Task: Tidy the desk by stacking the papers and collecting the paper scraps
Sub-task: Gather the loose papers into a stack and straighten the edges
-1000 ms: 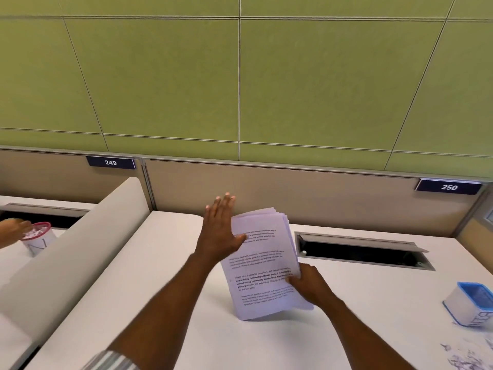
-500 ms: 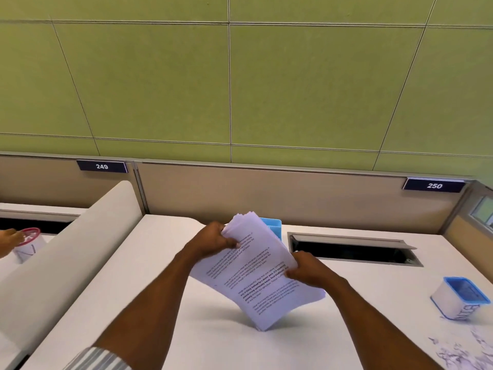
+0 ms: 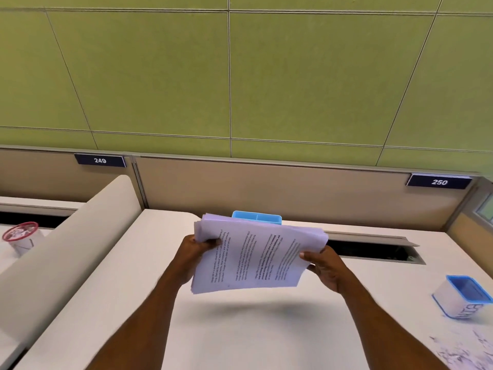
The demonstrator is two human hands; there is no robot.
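Holding a stack of papers (image 3: pixel 256 257) raised above the white worktop (image 3: pixel 240 337), both hands pinch its short edges, left hand (image 3: pixel 198 252) at 9 o'clock, right hand (image 3: pixel 324 268) at 3 o'clock, likely to square it, while paper scraps (image 3: pixel 464 353) lie at 4 o'clock.

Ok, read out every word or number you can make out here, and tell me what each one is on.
"249": on the left number plate.
"250": on the right number plate.
Paper stack: printed paragraphs, too small and blurred to read.
Blue-rimmed tub: dark capital letters on its side, seen upside down and partly cut off, so not readable with certainty.
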